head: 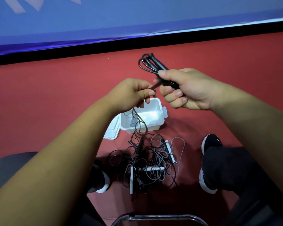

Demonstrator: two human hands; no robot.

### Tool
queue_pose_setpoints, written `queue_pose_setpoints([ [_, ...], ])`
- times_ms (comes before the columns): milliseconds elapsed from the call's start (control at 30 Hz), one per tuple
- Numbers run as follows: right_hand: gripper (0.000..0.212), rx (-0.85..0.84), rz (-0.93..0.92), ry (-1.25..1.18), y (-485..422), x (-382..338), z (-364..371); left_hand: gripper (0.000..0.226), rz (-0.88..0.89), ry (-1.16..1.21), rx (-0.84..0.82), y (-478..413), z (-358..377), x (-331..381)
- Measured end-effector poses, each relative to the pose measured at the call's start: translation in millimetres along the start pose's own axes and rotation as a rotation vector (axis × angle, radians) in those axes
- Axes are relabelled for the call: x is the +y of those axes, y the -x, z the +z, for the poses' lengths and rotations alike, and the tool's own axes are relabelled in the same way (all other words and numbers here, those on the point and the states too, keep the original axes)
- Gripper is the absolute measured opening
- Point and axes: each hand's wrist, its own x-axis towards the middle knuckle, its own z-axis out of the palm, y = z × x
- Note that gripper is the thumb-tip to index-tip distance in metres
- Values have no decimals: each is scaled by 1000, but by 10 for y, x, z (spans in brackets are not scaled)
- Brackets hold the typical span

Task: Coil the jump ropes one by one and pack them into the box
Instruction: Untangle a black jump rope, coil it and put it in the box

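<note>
Red floor (55, 95) below, right hand (183, 90) gripping black jump rope handles (153, 64), left hand (134, 93) pinching its cord (140, 119), open white box (144, 118) beneath, tangled ropes (147, 163) beside.

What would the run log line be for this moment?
step: coiling black rope | right hand: grips coiled part | left hand: pinches loose part | box: open on floor | pile: tangled ropes between the feet

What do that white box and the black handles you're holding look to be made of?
The white box looks like thin, semi-glossy plastic: light shines off its smooth inside, and the walls seem slightly translucent. The black handles in the right hand look like matte plastic or rubber, ribbed near the ends; which of the two I cannot tell.
</note>
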Motion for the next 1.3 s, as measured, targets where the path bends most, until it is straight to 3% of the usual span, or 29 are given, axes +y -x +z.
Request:
queue_pose_setpoints([
  [200, 19, -165, 146, 138, 76, 12, 10, 16, -71, -44, 77, -36, -35, -207],
  [300, 23, -284, 261, 246, 119, 80, 37, 13, 33, -57, 30, 9, -107, -168],
  [367, 11, -340, 323, 296, 126, 154, 72, 7, 84, 12, -23, 37, -107, -104],
  [500, 11, -375, 396, 339, 86, 240, 60, 14, 62, 170, 3, 16, -68, 13],
  [700, 7, -225, 389, 447, -14, 257, -36, 10, 159, 101, 71, 37, -147, 224],
  [833, 10, -53, 321, 505, -120, 277, -132, 18, 191, -128, 104, 55, -192, 292],
  [1000, 23, 174, 194, 500, -231, 304, -225, 32, 245, -411, 28, 104, -231, 270],
  [1167, 16, 237, 112, 390, -264, 311, -189, 21, 34, -411, -8, 97, -204, 227],
  [1300, 9, 170, 57, 257, -247, 285, -91, 15, -83, -376, 24, 68, -128, 160],
])
